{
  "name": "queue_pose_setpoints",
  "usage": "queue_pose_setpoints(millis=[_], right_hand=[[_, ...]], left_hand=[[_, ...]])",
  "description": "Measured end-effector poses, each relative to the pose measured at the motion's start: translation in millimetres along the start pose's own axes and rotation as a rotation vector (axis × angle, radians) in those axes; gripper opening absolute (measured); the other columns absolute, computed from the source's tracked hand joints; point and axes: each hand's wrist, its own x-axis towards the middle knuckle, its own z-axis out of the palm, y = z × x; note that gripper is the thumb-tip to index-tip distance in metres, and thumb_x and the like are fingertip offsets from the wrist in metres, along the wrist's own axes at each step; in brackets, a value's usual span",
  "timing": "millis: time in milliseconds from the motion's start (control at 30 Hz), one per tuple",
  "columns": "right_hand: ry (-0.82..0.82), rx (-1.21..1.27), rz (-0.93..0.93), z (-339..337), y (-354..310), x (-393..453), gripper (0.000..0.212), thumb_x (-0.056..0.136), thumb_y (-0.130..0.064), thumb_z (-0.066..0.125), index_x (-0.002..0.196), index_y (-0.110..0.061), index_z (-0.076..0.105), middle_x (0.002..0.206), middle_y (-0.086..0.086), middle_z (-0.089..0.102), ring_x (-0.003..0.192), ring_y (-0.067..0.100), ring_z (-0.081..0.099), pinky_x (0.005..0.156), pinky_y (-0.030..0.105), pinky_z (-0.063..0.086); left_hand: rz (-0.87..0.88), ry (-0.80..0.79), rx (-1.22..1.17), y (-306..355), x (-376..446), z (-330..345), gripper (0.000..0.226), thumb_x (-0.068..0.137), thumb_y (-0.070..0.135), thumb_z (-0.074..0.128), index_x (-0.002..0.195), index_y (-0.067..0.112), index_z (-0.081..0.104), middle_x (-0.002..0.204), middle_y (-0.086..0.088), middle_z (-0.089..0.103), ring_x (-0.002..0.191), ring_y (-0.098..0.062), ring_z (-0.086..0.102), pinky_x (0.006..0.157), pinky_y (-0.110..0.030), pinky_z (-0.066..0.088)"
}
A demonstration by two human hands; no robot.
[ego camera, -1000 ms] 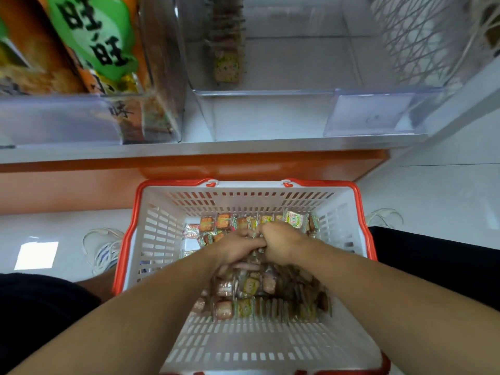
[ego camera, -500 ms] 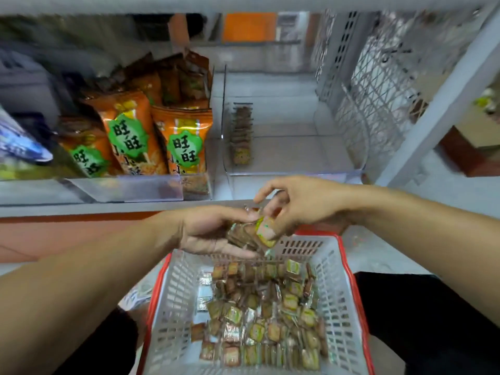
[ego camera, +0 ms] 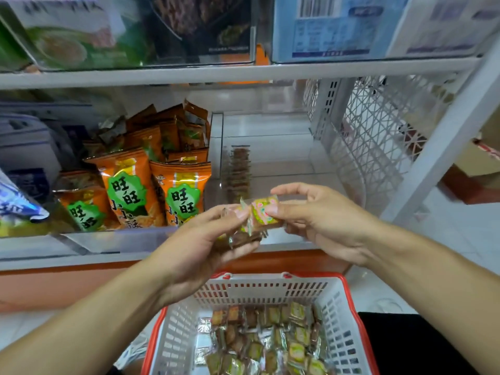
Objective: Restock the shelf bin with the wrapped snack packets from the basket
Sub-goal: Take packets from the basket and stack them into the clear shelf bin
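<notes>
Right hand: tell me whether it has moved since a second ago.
Yes. The right hand rose out of the white, red-rimmed plastic basket toward the shelf, pinching a wrapped packet.

1. The premises are identified as a retail shop, grocery or convenience type.
2. White metal shelving [ego camera: 243,71] is fitted in tiers, with clear plastic bins [ego camera: 270,163] set along the edges.
3. Orange snack bags [ego camera: 127,190] are stocked in rows, and barcoded boxed goods [ego camera: 338,28] are displayed above.
4. A red-rimmed shopping basket [ego camera: 349,301] of wrapped snack packets [ego camera: 270,336] is placed below.
</notes>
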Motion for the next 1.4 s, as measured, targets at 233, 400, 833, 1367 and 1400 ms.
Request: queue_pose_setpoints(millis=[233,400,833,1367,1400], right_hand=[[-0.058,0.127,0.085,5.1,9.3,0.2,0.023,0.091,-0.007,0.066,0.11,-0.015,0.075,0.098,0.004,0.076,0.085,0.01,0.072,0.074,0.027,0.058],[-0.066,0.096,0.101,3.6,12.2,-2.7,0.023,0.095,-0.011,0.062,0.112,-0.019,0.075,0.102,0.001,0.077,0.093,0.012,0.072,0.07,0.029,0.059],[-0.245,0.25,0.148,-0.9,7.4,-4.3,0.041,0.08,0.001,0.063,0.121,0.002,0.068,0.121,0.016,0.071,0.114,0.023,0.069,0.094,0.027,0.056],[-0.318,0.1,0.134,-18.7,-12.4,9.2,0.041,0.079,0.006,0.065,0.12,0.007,0.066,0.098,0.015,0.075,0.09,0.02,0.074,0.095,0.036,0.056],[-0.257,0.063,0.084,-20.6,-14.2,17.1,0.042,0.079,0.007,0.066,0.121,0.006,0.064,0.096,0.014,0.076,0.09,0.02,0.074,0.095,0.036,0.056]], left_hand=[[0.206,0.155,0.06,-5.4,1.8,4.5,0.06,0.058,0.024,0.086,0.113,0.007,0.07,0.105,-0.018,0.076,0.085,-0.022,0.075,0.074,-0.029,0.062],[0.189,0.099,0.012,-8.0,-1.6,4.7,0.044,0.078,0.022,0.08,0.117,0.005,0.069,0.117,-0.018,0.074,0.099,-0.024,0.075,0.081,-0.032,0.062],[0.342,0.071,0.164,-11.2,-3.0,-5.0,0.031,0.082,0.015,0.082,0.111,0.023,0.076,0.12,-0.012,0.074,0.11,-0.029,0.072,0.086,-0.03,0.059],[0.535,0.219,0.373,-14.0,-0.9,-7.0,0.04,0.091,0.01,0.073,0.121,0.035,0.064,0.113,0.013,0.069,0.1,-0.017,0.073,0.072,-0.039,0.065],[0.526,0.233,0.386,-14.8,-0.8,-6.4,0.049,0.092,0.011,0.074,0.129,0.039,0.058,0.111,0.012,0.07,0.099,-0.018,0.074,0.07,-0.04,0.065]])
